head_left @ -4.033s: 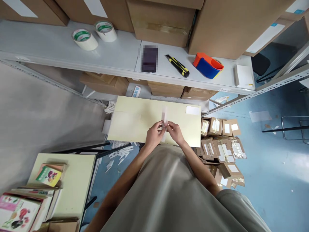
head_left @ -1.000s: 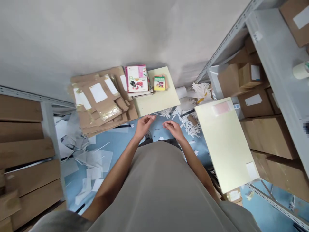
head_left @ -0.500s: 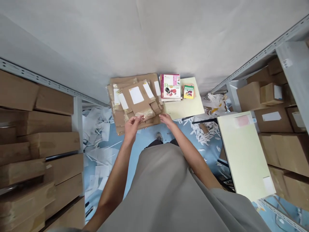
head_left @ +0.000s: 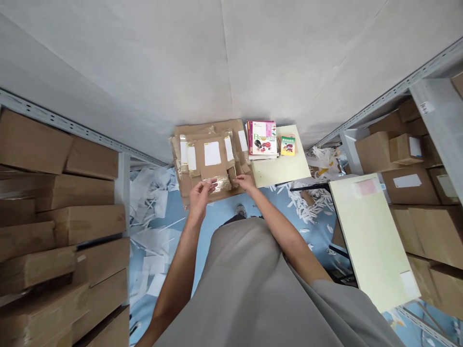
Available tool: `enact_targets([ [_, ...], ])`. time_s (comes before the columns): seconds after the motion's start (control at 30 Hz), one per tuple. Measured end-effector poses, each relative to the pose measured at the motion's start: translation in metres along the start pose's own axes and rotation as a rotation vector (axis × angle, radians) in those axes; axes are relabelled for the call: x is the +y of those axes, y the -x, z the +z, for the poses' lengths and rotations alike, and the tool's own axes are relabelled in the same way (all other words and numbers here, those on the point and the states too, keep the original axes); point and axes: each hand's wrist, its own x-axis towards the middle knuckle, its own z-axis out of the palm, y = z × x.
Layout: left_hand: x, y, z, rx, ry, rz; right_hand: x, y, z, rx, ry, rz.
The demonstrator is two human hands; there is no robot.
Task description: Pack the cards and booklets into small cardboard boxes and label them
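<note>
A stack of flat brown cardboard mailers (head_left: 213, 159) with white labels lies against the wall. The top mailer (head_left: 214, 169) has a taped near edge. My left hand (head_left: 200, 193) grips that near edge at its left corner, fingers curled around it. At the right corner my right hand (head_left: 246, 182) closes on the same edge. Both arms reach forward over my grey shirt.
Colourful books (head_left: 263, 139) lie on a small pale yellow table (head_left: 285, 169) right of the stack. A larger pale yellow table (head_left: 376, 241) stands at right. Shelves with brown boxes (head_left: 54, 212) flank both sides. Paper scraps (head_left: 152, 226) litter the blue floor.
I turned from the shelf and table to the mailer stack. Both hands, free a second ago, reached forward and took hold of the top mailer's near edge.
</note>
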Motion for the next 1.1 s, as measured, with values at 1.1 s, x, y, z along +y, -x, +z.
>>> enact_targets([
  [1.1,0.011,-0.01,0.252,-0.945,-0.192,0.133,0.028,0.275,-0.312,0.664,-0.424,-0.293],
])
